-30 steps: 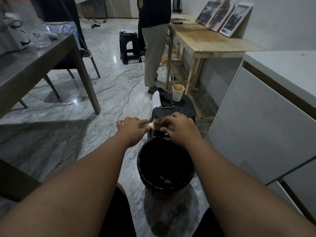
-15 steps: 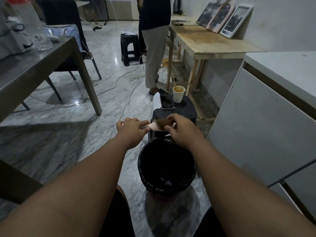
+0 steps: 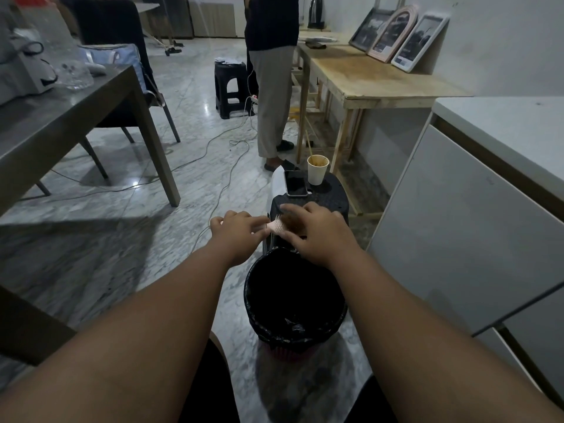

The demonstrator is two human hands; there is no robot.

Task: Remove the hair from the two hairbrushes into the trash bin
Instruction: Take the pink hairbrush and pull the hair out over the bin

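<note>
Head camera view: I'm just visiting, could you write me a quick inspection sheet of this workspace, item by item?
Surface: grey marbled floor; small black plastic stool beyond the bin.
Job's things: pink hairbrush with a clump of brown hair, held by the far rim of the round black-lined trash bin; second brush not made out.
Clutter: paper cup and black phone on the stool.
Hands: left hand grips the brush handle; right hand fingers pinch the hair.
Cables: thin wires trail across the floor.
Surroundings: dark table left, wooden table with framed pictures, white cabinet right, a standing person.
</note>
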